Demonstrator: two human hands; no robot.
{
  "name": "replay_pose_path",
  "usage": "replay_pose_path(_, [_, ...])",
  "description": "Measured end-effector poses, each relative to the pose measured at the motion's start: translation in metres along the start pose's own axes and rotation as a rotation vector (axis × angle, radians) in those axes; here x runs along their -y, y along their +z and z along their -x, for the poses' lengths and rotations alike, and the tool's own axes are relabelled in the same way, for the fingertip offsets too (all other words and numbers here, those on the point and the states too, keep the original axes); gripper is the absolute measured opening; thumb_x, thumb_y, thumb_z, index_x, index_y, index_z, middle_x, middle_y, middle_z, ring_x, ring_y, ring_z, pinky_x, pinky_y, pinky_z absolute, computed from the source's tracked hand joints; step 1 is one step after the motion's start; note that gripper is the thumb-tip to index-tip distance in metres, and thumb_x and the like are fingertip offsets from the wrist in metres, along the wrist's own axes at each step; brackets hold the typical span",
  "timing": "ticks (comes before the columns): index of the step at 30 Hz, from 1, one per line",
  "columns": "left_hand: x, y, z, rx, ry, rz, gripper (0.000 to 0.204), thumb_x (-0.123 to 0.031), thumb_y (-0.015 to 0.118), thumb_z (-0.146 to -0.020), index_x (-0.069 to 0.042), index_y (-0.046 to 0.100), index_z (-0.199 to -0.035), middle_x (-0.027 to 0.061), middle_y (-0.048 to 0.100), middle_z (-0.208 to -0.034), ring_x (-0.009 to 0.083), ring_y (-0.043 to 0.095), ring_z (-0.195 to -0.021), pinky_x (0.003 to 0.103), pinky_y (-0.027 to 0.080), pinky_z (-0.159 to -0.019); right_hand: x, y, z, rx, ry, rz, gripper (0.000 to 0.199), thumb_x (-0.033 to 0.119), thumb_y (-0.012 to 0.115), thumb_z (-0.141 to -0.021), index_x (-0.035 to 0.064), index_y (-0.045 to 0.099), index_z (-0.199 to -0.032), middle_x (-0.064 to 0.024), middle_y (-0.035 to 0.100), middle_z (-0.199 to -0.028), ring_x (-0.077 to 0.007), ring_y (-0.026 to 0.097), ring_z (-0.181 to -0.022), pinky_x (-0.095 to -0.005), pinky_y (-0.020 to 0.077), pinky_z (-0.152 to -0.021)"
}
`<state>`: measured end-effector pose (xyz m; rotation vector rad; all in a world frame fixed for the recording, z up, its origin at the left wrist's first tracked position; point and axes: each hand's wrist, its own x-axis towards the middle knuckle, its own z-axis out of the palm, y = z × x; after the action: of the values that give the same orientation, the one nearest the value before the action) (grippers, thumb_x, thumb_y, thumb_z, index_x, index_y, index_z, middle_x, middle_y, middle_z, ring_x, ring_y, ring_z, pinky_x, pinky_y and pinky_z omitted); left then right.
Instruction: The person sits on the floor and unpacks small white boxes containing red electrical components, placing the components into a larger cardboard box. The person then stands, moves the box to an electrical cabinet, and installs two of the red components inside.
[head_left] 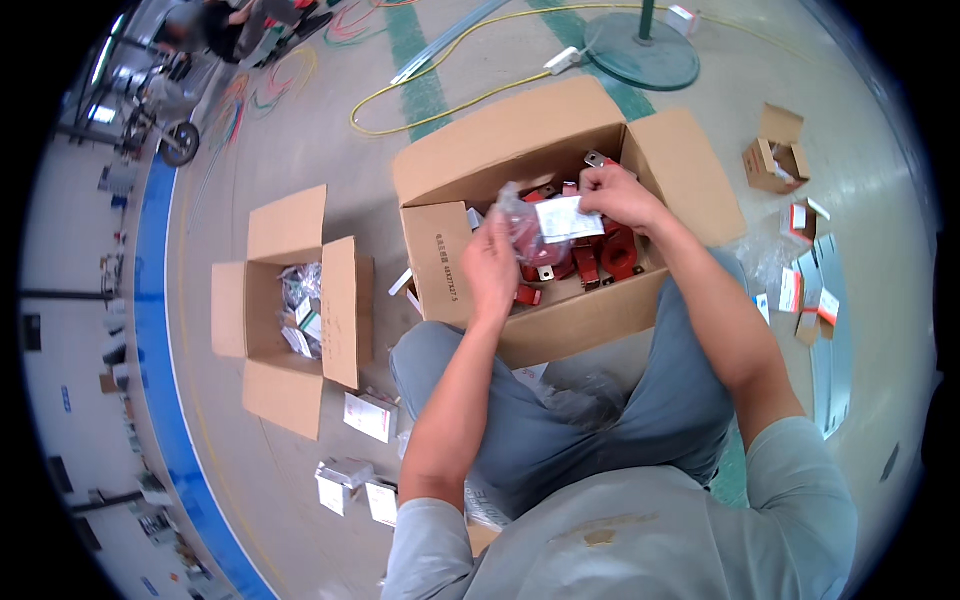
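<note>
Over the large cardboard box (560, 335) between my knees, my left hand (491, 265) is closed on a clear plastic bag (519, 215) with something reddish showing through it. My right hand (618, 198), fingers pinched, holds the edge of a white paper slip (567, 219) that overlaps the bag. Whether the slip is inside or in front of the bag, I cannot tell. Below both hands lie several red ring-shaped parts (620, 254) with metal tabs, partly hidden by my hands and the slip.
To the left stands an open carton (341, 310) with plastic-wrapped items. Small white boxes (370, 416) lie near my left knee. On the right are a small open carton (775, 165) and red-white boxes (790, 290). A yellow cable (450, 119) and round green base (642, 55) lie beyond.
</note>
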<state>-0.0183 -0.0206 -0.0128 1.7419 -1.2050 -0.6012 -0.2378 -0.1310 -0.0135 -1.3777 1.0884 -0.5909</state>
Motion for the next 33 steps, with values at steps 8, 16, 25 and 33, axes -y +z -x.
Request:
replay_pose_path(8, [0.003, 0.022, 0.006, -0.03, 0.635, -0.436, 0.025, -0.022, 0.068, -0.096, -0.006, 0.058, -0.078, 0.013, 0.062, -0.073, 0.0337, 0.065, -0.062, 0.042, 0.053, -0.054, -0.014, -0.021, 0.005, -0.074, -0.006, 0.646, 0.015, 0.012, 0.07, -0.072, 0.0028, 0.059, -0.071, -0.0133, 0.063, -0.068, -0.0277, 0.063, -0.068, -0.0405, 0.0502, -0.065])
replay_pose_path(16, [0.002, 0.013, 0.001, 0.079, 0.637, -0.212, 0.019, -0.017, 0.069, -0.094, -0.003, 0.059, -0.086, 0.0187, 0.063, -0.077, 0.0403, 0.064, -0.07, 0.048, 0.052, -0.062, -0.019, -0.031, -0.006, -0.224, -0.058, 0.441, 0.016, 0.011, 0.071, -0.072, 0.0032, 0.056, -0.072, -0.0115, 0.06, -0.066, -0.0232, 0.062, -0.064, -0.0368, 0.0506, -0.064])
replay_pose_path(25, [-0.011, 0.002, -0.011, 0.295, 0.265, 0.108, 0.014, -0.017, 0.073, -0.093, -0.004, 0.069, -0.096, 0.019, 0.07, -0.079, 0.0334, 0.07, -0.073, 0.041, 0.053, -0.066, 0.012, -0.006, 0.006, -0.05, -0.249, 0.237, 0.06, -0.009, 0.055, -0.083, 0.0071, 0.058, -0.14, -0.0092, 0.071, -0.1, -0.017, 0.067, -0.091, -0.0298, 0.0545, -0.082])
replay_pose_path(33, [-0.007, -0.003, -0.009, 0.495, 0.382, 0.045, 0.014, -0.014, 0.073, -0.093, -0.002, 0.069, -0.098, 0.0143, 0.069, -0.081, 0.0272, 0.068, -0.073, 0.037, 0.053, -0.067, 0.013, 0.005, 0.008, 0.29, -0.31, 0.519, 0.035, -0.002, 0.07, -0.082, 0.0065, 0.074, -0.116, -0.0121, 0.074, -0.109, -0.0273, 0.07, -0.104, -0.0374, 0.0529, -0.097])
